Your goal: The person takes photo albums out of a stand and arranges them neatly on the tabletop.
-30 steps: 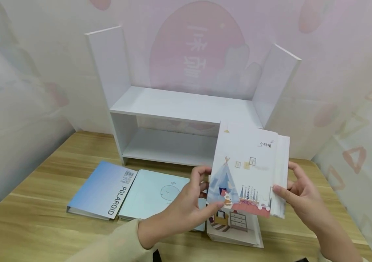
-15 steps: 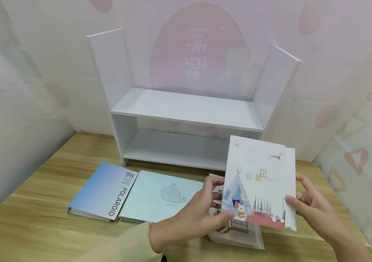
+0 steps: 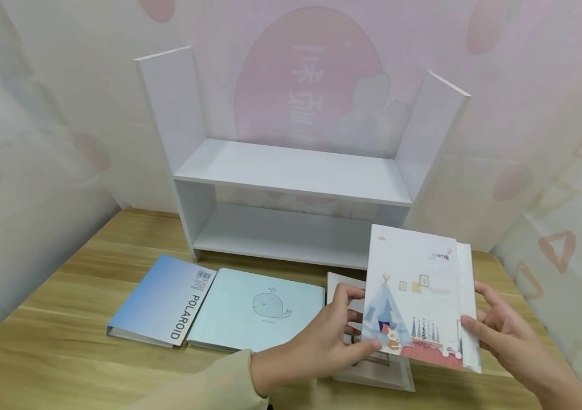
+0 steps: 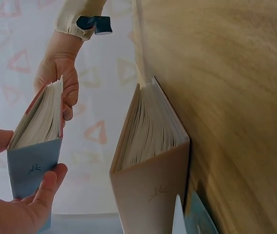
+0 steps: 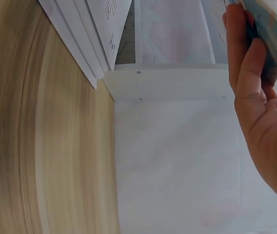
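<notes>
Between both hands is a white photo album (image 3: 419, 296) with a blue tent drawn on its cover, held up over the table. My left hand (image 3: 316, 344) grips its left edge, thumb in front and fingers behind. At the right edge, my right hand (image 3: 508, 341) pinches it with the thumb on the cover. The left wrist view shows the held album's blue spine (image 4: 33, 168) and thick pages. Partly hidden beneath it in the head view, a second album (image 3: 373, 376) lies on the table; its pinkish spine (image 4: 150, 195) shows in the left wrist view.
A white two-level shelf (image 3: 291, 171) stands behind, with upright side panels. To the left on the wooden table (image 3: 60, 307) lie a pale-blue album with a whale (image 3: 275, 304) and a blue-white POLAROID album (image 3: 163, 302). Printed cloth (image 3: 311, 74) hangs at the back.
Both hands have moved the tent album right and down, nearer the person. More of the shelf's lower level and the whale album now shows.
</notes>
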A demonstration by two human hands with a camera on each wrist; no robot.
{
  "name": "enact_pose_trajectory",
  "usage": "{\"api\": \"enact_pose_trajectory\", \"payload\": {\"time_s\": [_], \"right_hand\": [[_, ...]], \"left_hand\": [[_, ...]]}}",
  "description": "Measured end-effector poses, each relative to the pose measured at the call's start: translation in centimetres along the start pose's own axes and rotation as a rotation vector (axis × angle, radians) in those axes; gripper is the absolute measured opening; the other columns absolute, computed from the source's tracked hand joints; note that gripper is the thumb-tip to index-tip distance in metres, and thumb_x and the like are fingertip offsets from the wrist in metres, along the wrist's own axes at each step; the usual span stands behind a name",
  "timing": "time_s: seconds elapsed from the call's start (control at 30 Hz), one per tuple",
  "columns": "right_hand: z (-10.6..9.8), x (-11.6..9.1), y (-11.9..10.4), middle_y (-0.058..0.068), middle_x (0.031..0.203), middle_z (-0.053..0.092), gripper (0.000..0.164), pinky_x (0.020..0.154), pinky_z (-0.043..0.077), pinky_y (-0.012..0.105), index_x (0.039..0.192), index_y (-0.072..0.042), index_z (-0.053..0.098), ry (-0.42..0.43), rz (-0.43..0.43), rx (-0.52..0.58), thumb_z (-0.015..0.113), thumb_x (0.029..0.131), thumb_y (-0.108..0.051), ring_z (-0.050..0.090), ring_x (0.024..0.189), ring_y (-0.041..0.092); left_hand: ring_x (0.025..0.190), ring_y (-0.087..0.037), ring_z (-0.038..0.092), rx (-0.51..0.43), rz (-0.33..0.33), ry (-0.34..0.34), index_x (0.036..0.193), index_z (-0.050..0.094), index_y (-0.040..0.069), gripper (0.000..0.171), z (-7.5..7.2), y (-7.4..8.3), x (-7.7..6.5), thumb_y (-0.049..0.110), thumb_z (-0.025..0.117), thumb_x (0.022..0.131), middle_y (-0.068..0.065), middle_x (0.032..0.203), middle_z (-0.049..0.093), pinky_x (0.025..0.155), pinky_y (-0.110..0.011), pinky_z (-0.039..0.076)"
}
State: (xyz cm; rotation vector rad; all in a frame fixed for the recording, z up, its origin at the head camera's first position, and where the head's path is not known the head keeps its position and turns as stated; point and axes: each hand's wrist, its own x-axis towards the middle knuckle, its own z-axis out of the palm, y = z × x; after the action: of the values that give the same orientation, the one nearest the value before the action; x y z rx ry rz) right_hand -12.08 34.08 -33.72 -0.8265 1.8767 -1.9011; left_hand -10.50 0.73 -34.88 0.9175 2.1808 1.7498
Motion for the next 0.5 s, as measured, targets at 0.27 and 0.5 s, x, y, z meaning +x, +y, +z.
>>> {"api": "enact_pose_trajectory", "payload": {"time_s": [0.27, 0.5], "right_hand": [[-0.9, -0.9, 0.1, 0.011, 0.11, 0.074, 0.06, 0.078, 0.059, 0.032, 0.149, -0.026, 0.027, -0.017, 0.07, 0.026, 0.026, 0.103, 0.012, 0.073, 0.097, 0.022], [-1.7, -1.7, 0.4, 0.011, 0.111, 0.073, 0.058, 0.078, 0.059, 0.033, 0.149, -0.027, 0.027, -0.016, 0.104, 0.031, 0.026, 0.104, 0.01, 0.072, 0.098, 0.023]], "left_hand": [[0.116, -0.007, 0.06, 0.006, -0.018, -0.025, 0.135, 0.028, 0.008, 0.058, 1.0, -0.5, 0.5, 0.019, 0.068, 0.095, -0.014, 0.145, 0.041, 0.09, -0.018, 0.052], [0.109, -0.002, 0.059, -0.028, -0.076, -0.028, 0.134, 0.029, 0.008, 0.06, 1.9, -0.7, 1.1, 0.018, 0.071, 0.092, -0.006, 0.124, 0.055, 0.089, -0.016, 0.052]]}}
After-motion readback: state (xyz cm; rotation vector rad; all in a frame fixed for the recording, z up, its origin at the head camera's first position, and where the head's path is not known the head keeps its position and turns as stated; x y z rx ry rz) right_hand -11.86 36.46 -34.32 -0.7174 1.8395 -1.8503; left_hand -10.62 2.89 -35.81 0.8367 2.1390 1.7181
